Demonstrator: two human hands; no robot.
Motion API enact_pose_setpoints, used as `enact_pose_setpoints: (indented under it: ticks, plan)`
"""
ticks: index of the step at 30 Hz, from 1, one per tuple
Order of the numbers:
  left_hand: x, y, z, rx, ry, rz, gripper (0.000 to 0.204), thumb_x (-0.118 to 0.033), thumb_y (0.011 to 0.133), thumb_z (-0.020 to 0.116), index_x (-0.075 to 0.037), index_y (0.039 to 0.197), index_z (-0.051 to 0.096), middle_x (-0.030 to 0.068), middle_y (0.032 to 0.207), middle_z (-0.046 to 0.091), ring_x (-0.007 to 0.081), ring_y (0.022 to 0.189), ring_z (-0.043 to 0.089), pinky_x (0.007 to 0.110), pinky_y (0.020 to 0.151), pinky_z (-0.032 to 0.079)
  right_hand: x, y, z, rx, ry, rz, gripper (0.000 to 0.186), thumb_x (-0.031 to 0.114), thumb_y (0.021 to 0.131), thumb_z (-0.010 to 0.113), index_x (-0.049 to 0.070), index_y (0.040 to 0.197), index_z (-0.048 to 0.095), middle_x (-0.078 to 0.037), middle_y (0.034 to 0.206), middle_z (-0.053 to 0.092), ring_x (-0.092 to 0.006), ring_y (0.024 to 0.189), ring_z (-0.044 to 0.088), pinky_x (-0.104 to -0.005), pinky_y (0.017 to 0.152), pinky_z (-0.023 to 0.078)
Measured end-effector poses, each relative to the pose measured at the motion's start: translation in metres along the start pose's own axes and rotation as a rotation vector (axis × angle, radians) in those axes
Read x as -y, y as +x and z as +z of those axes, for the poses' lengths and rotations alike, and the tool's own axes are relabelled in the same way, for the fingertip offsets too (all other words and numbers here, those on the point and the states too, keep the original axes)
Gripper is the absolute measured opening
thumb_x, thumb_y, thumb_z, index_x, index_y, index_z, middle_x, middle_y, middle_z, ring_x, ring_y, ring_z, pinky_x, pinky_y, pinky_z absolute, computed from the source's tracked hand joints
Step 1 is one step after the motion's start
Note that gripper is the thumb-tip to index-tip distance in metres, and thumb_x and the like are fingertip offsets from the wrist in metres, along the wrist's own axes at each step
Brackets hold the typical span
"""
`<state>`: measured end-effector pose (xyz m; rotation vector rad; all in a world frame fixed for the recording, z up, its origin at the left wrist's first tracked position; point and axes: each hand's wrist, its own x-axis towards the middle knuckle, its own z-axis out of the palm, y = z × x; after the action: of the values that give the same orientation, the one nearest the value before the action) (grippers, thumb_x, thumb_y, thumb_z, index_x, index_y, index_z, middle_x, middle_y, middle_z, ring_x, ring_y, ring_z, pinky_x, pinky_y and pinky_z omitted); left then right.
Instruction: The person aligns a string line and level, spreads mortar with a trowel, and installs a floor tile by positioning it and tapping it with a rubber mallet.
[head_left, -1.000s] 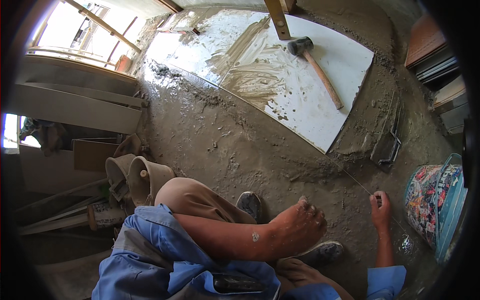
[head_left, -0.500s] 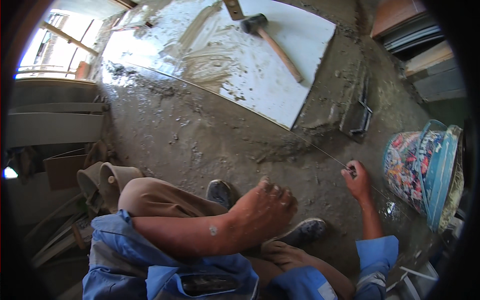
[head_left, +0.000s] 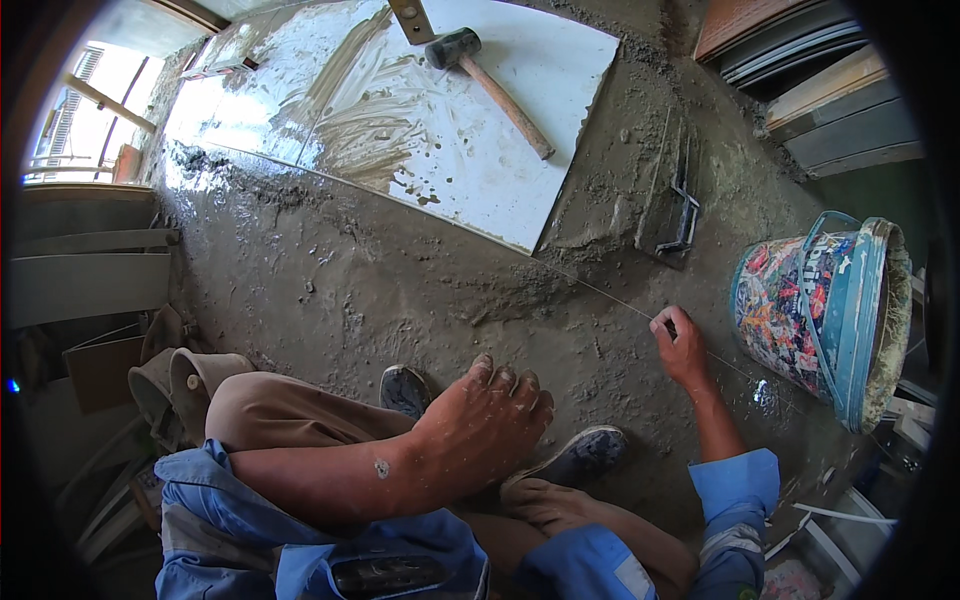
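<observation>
1. Where the wet grey mortar (head_left: 400,290) spreads right of centre in the frame, the right hand (head_left: 684,350) has its thumb and forefinger brought together on a thin string (head_left: 610,295).
2. The string lies at the tips of those two digits; from there it slants toward the upper left, up to the lowest corner of the white slab (head_left: 560,70), and on the other side it runs toward the lower right, passing left of the bucket (head_left: 785,300).
3. In the lower middle, well apart from the string, the left hand (head_left: 470,425) hangs back upward with fingers bent; their undersides are hidden, so I cannot tell whether it grips anything.
4. Two dark shoes show near that hand, the left shoe (head_left: 405,390) to its left and the right shoe (head_left: 590,452) to its right.
5. At the top centre, a mallet (head_left: 505,105) rests on the slab, its wooden handle pointing toward the lower right.
6. The colourful bucket stands right of the right hand, near but not touching it.
</observation>
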<state>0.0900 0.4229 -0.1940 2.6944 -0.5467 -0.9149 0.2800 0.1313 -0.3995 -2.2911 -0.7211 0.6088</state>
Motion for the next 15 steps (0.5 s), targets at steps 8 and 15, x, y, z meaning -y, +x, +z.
enact_pose_setpoints:
  ticks: [8,15]
  plan:
    - [-0.001,-0.003,0.005,-0.108,0.035,0.023,0.039,-0.021,0.092,0.055,0.0,0.125,0.057,0.0185,0.121,0.059,0.0302,0.109,0.062,0.046,0.098,0.044,-0.002,0.013,-0.003,-0.247,0.276,0.199,0.029,0.025,0.105,0.046,0.0,0.106,0.059,-0.012,0.092,0.063,-0.0215,0.079,0.062,-0.0363,0.074,0.05]
    - [0.001,-0.001,0.013,-0.253,0.064,0.039,0.033,-0.019,0.09,0.056,0.001,0.115,0.062,0.0154,0.107,0.064,0.027,0.098,0.065,0.041,0.088,0.047,0.001,0.008,-0.003,-0.152,0.067,0.086,0.029,0.028,0.099,0.058,0.0,0.106,0.061,-0.013,0.094,0.065,-0.0227,0.081,0.064,-0.036,0.076,0.051]
